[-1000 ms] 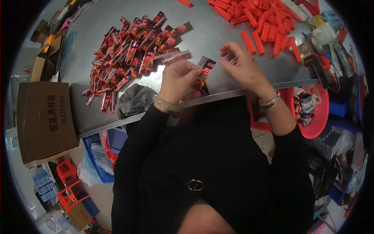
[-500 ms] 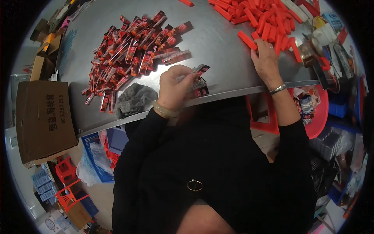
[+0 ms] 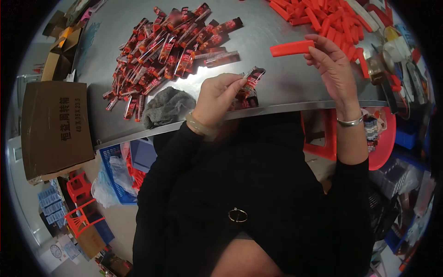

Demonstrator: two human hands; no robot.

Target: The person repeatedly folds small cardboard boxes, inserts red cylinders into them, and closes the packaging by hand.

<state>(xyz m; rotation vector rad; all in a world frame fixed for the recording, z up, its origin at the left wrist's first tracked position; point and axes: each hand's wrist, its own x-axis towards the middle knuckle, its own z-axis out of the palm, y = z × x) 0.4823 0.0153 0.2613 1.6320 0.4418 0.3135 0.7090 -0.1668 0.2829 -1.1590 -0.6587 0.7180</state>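
Between the thumb and fingers of my left hand (image 3: 217,99) is a printed wrapper (image 3: 254,77), held near the table's front edge. More dark printed wrappers (image 3: 249,100) lie just under it. My right hand (image 3: 334,69) pinches one end of a red stick (image 3: 291,48), which points left above the metal table. Behind that hand is a heap of similar red sticks (image 3: 333,21). To the left lies a large pile of wrapped red and black packets (image 3: 161,51). A grey cloth (image 3: 167,107) sits between the pile and my left wrist.
A cardboard box (image 3: 57,129) stands at the table's left end. Metal tools and a container (image 3: 376,67) are at the right end. Below the table edge are a pink basin (image 3: 387,138) at right, a red stool (image 3: 323,138), and a blue basket (image 3: 113,173) at left.
My right hand reached to the red sticks, took hold of one and lifted it back toward my left hand. My left hand still holds the wrapper. The whole view has shifted slightly.
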